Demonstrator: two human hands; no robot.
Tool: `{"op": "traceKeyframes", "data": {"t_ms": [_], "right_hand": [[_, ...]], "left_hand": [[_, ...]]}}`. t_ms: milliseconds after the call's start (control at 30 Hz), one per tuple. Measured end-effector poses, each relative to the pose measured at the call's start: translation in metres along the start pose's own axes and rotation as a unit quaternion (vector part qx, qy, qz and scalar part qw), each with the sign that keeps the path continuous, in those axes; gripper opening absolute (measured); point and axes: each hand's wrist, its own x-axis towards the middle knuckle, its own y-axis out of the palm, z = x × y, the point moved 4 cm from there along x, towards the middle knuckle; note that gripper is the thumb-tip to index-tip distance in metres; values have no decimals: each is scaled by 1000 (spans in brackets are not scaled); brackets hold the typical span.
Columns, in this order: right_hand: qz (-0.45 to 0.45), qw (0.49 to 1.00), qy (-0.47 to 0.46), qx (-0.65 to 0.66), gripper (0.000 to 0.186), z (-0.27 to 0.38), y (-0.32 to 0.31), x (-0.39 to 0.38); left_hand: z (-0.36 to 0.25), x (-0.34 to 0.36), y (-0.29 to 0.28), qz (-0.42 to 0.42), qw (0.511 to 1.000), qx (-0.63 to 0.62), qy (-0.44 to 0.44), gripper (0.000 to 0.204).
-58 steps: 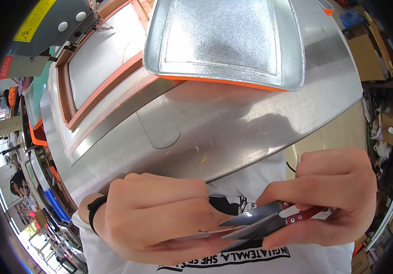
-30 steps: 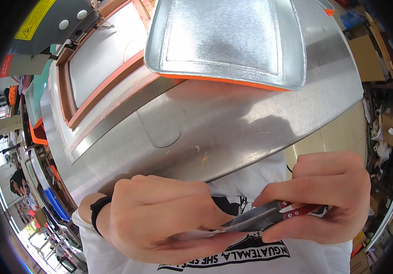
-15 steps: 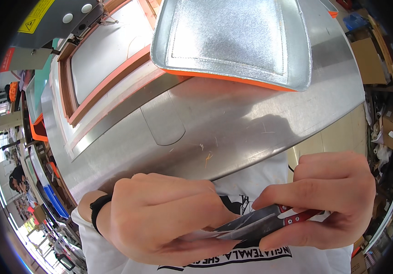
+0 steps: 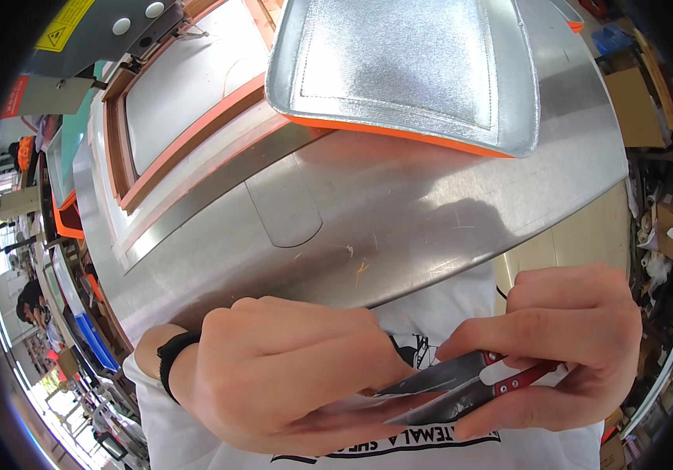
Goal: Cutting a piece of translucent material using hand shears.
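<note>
My right hand [image 4: 575,333] holds a pair of thread snips [image 4: 452,401] with red riveted grips, in front of my white shirt. The two dark blades point left and stand apart. Close to the blade tips is my left hand [image 4: 293,364], its fingers curled in and a black band round the wrist. Whatever those fingers pinch is hidden behind the hand. Beyond my hands, a silver-lined panel [image 4: 399,63] with an orange edge lies on the metal table [image 4: 422,207].
A reddish frame [image 4: 195,137] around a white sheet stands at the far left, below a grey machine [image 4: 105,47]. Bits of orange thread [image 4: 361,271] lie on the table. Cardboard boxes [image 4: 634,106] and shelves line the right side. Another person [image 4: 31,305] is at far left.
The snips' blades have spread wider apart, and their tips show more clearly beside my left hand. Both hands keep nearly the same place. The view has shifted slightly.
</note>
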Motion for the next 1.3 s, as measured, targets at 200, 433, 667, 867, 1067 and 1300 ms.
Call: {"op": "traceKeyframes", "data": {"t_ms": [200, 433, 667, 867, 1067, 1300], "right_hand": [[-13, 1000, -1, 6, 36, 0, 4, 1], [-21, 1000, 0, -1, 37, 1, 5, 1], [-40, 999, -10, -1, 39, 0, 6, -1], [-68, 998, -13, 6, 39, -1, 11, -2], [-56, 998, -14, -6, 39, 1, 8, -3], [-29, 999, 6, 12, 39, 1, 9, -2]], "left_hand": [[-9, 1, 3, -38, 995, 51, -74, 49], [-10, -1, 2, -32, 996, 59, -65, 57], [-10, 0, 2, -24, 997, 35, -57, 57], [1, -7, 2, -16, 999, -24, -27, 42], [-11, 0, 4, -27, 997, 33, -59, 53], [-10, -1, 6, -51, 998, 40, 8, 53]]}}
